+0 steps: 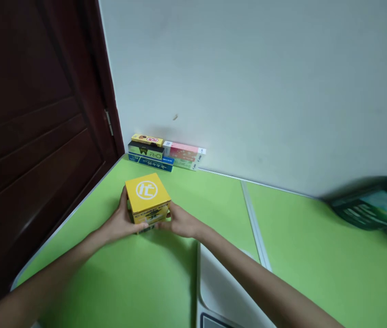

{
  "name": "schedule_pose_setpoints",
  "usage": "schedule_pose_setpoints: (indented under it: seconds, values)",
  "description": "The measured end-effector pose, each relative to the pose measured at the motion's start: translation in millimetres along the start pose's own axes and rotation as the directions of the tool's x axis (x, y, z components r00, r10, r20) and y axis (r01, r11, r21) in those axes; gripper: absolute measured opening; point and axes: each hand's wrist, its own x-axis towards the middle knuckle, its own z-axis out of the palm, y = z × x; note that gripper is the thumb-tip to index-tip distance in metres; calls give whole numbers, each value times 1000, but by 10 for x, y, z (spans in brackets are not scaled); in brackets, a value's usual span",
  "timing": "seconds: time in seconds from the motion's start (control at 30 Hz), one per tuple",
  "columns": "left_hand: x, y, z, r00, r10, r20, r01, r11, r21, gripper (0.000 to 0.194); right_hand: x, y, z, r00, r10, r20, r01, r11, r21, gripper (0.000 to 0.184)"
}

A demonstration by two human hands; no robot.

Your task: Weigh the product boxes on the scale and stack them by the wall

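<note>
A yellow cube-shaped box (147,195) with a white round logo on top stands on the green table (166,273). My left hand (121,221) grips its left side, fingers wrapped against the box. My right hand (178,221) holds its right lower side, fingers curled onto it. Both hands clasp the box between them.
Several flat boxes (166,153) are stacked against the white wall at the table's far corner. A dark wooden door (36,118) stands on the left. A dark green box (373,202) lies at the right edge. A white object (220,287) sits under my right forearm.
</note>
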Motion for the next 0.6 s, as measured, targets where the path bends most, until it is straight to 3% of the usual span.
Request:
schedule_pose_setpoints:
  seconds: [0.17,0.33,0.43,0.6]
  values:
    - [-198,337,266,989,123,76,-129,988,82,91,-646,-366,-143,988,-119,-101,90,963,-253,59]
    - [-414,761,662,954,178,240,-178,984,-19,93,-1531,-743,-348,971,2,-241,-78,949,-306,53]
    - [-476,907,945,920,192,342,-193,981,-33,92,-1958,-775,-365,948,29,-316,-137,936,-324,54]
    - [-512,896,1325,913,172,370,-219,972,89,98,-2384,-563,-380,920,26,-390,-173,922,-348,61]
